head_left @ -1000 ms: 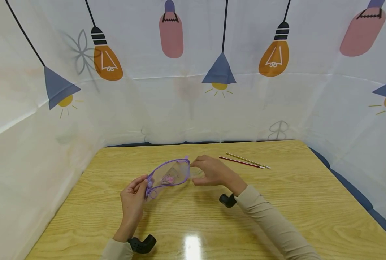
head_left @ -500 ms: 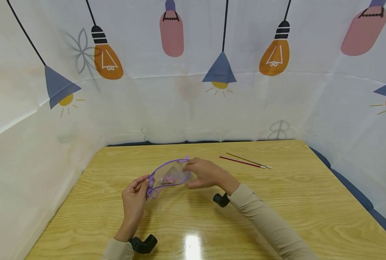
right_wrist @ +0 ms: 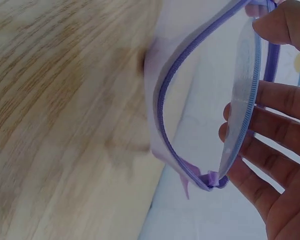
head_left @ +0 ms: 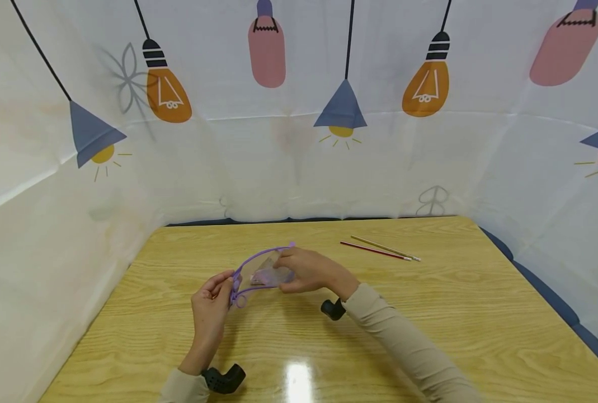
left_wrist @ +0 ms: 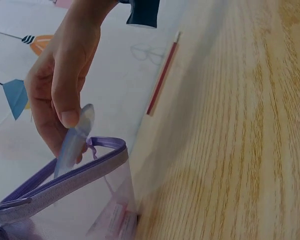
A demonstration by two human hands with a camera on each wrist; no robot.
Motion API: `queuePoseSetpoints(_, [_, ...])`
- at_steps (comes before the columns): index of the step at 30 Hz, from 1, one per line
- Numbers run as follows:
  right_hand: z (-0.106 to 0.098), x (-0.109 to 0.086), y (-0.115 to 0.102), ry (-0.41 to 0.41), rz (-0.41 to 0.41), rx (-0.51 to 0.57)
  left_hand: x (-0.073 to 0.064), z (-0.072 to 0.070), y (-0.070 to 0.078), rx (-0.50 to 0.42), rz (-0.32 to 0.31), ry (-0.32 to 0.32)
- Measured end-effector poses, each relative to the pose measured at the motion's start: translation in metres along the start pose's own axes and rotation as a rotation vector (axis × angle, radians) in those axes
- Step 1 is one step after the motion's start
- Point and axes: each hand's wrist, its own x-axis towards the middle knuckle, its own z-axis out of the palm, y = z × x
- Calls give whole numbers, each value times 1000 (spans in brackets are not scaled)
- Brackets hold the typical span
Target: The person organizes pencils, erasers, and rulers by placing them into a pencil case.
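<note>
Protractor of clear plastic, fine scale marks along its edge, partly inside the gaping mouth of a purple-edged zip pouch. Pinched in the right hand: thumb against one face, fingers slightly spread behind the other, parted only by the thin plastic. Held at a tilt, lower end down past the near rim in the left wrist view, upper end clear above it. Left hand at the opposite end of the pouch, thumb and fingers drawn together in a pinch on that end. See-through walls to the pouch, with a clear triangular piece inside and, low in one corner, pink block-shaped items, too blurred to identify. Contact between pouch base and wood-grain table: cannot tell from these angles.

Farther back and to the right on the tabletop, two pencils lying at a narrow angle: red pencil and gold pencil, white ends close together and pointing right. Black wrist camera on the left arm, a matching one on the right; beige sleeve on each. White backdrop cloth behind and to both sides, printed with orange bulbs, blue hanging lamps and pink shapes.
</note>
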Motion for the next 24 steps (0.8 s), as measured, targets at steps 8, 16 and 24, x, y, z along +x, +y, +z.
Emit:
queuePoseSetpoints(8, [9, 7, 3, -42, -9, -1, -1, 1, 1, 9, 5, 9])
queuePoseSetpoints(16, [12, 13, 3, -75, -25, -31, 0, 0, 1, 18, -19, 10])
queuePoseSetpoints(24, [19, 19, 3, -111, -39, -18, -1, -1, 3, 14, -20, 2])
